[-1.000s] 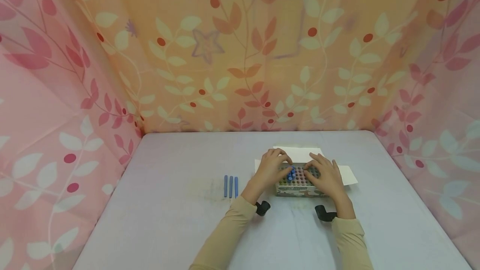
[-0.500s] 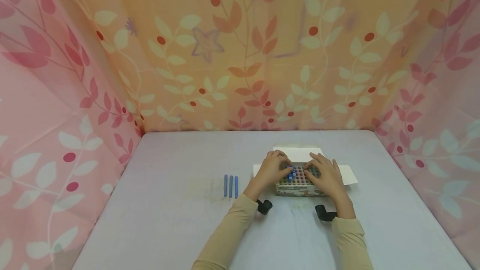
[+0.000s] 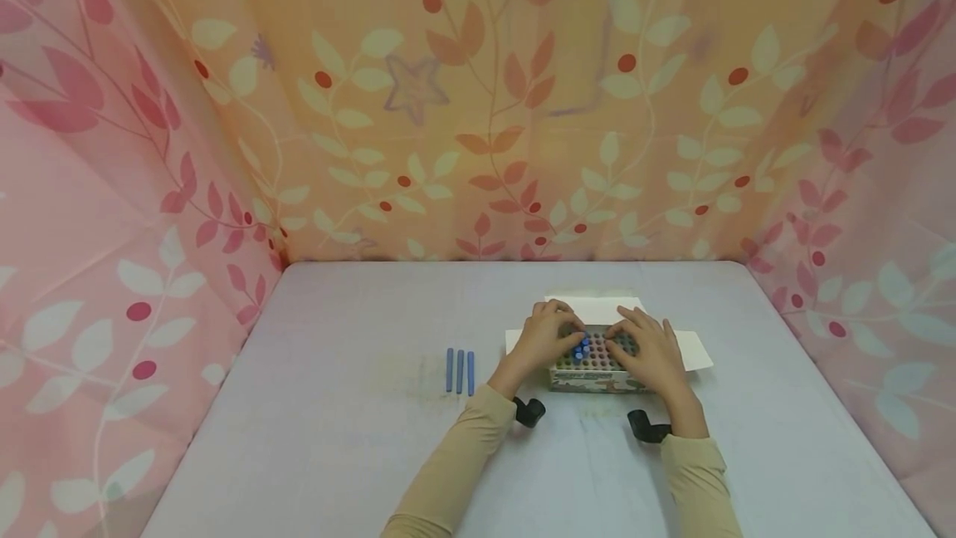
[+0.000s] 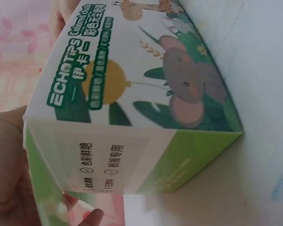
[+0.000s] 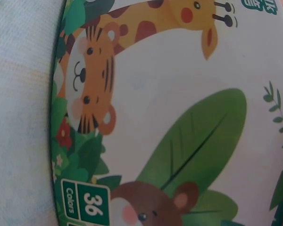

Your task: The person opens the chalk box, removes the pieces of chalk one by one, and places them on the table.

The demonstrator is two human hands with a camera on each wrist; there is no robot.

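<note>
A box of coloured chalk (image 3: pixel 590 382) stands on the table with its lid flap folded back. Rows of chalk ends (image 3: pixel 597 352) show in its top, and several blue chalk sticks (image 3: pixel 581 350) poke up above the rest at the left. My left hand (image 3: pixel 539 342) pinches at one of these blue sticks, its fingertips partly hiding it. At the box's right side my right hand (image 3: pixel 651 352) rests over the top, thumb and fingers spread on the chalk. Printed box walls fill both wrist views, with part of the left hand (image 4: pixel 9 165) beside an end flap.
Three blue chalk sticks (image 3: pixel 460 372) lie side by side on the white table (image 3: pixel 336 438), left of the box. The lid flap (image 3: pixel 597 308) and a side flap (image 3: pixel 693 349) stick out from the box. Patterned curtains (image 3: pixel 485 106) enclose the table at the back and sides.
My left forearm has shifted slightly to the right, with the hand still at the blue chalk. The right hand stays in place on the box.
</note>
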